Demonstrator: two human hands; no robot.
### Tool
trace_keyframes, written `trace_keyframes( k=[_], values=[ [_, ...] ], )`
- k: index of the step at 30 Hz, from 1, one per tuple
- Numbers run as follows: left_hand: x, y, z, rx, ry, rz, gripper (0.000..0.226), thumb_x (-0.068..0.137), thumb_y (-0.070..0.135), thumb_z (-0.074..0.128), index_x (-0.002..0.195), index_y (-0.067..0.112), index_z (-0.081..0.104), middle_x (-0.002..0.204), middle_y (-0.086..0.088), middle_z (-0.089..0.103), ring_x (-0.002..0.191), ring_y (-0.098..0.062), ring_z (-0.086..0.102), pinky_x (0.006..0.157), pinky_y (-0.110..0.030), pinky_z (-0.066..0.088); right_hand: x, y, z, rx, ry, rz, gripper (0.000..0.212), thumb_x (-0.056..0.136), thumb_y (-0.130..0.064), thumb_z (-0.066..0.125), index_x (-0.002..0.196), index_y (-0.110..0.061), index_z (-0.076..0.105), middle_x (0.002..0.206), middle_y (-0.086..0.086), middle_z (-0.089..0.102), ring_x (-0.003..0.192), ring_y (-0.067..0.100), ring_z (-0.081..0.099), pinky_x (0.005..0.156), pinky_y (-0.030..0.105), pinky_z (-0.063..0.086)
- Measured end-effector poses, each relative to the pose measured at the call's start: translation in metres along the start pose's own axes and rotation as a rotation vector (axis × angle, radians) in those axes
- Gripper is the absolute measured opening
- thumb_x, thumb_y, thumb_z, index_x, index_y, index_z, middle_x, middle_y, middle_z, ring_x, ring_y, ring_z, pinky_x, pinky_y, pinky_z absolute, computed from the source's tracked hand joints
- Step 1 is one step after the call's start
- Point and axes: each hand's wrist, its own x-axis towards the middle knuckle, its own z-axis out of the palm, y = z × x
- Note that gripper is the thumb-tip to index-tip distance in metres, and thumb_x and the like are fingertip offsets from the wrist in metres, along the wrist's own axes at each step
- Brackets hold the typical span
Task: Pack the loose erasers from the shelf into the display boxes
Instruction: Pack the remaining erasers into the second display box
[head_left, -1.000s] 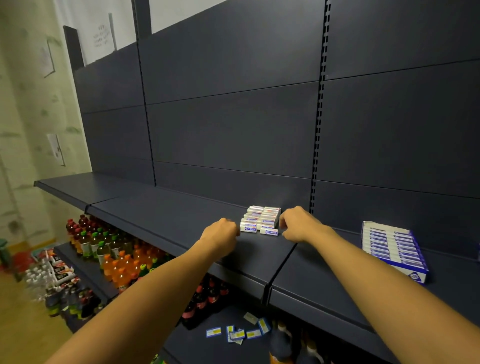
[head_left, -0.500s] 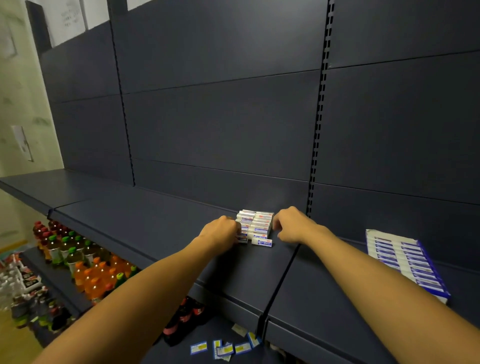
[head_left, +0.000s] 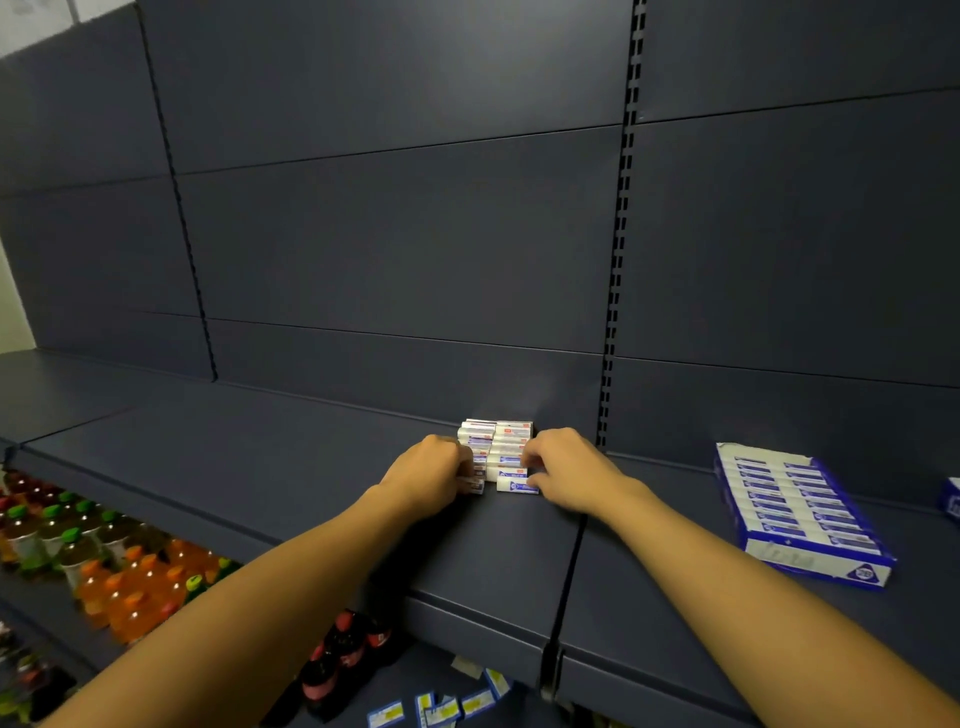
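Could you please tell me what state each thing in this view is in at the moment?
Stack of small white-and-blue erasers: loose on the dark shelf, two columns, not boxed.
Left hand: fingers curled on the stack's left side.
Right hand: fingers curled on the stack's right side.
Blue-and-white cardboard display box: open-topped, filled with rows of erasers, lying apart to the right.
Orange and green-capped drink bottles: upright on the lower shelf.

The shelf (head_left: 322, 467) and its back panels (head_left: 405, 234) look like painted sheet metal, dark and matt, smooth with a faint sheen. The erasers (head_left: 501, 449) wear glossy printed sleeves, probably paper. The display box (head_left: 800, 512) is smooth printed cardboard, its rim slightly torn. Below, the drink bottles (head_left: 130, 592) are shiny clear plastic with matt caps.
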Motion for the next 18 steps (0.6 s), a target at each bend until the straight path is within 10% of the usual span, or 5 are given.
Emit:
trace_keyframes(
  k=[18],
  values=[
    [-0.002,-0.036,-0.033,-0.072,0.095,0.098,0.006,0.087,0.014,0.071,0.092,0.014,0.068,0.095,0.0,0.065,0.083,-0.019,0.061,0.074,-0.038,0.056,0.005,-0.024,0.012,-0.003,-0.025,0.061,0.018,0.084,-0.025,0.077,0.098,-0.022,0.066,0.105,-0.001,0.062,0.091,0.018,0.06,0.078,0.031,0.052]
  ],
)
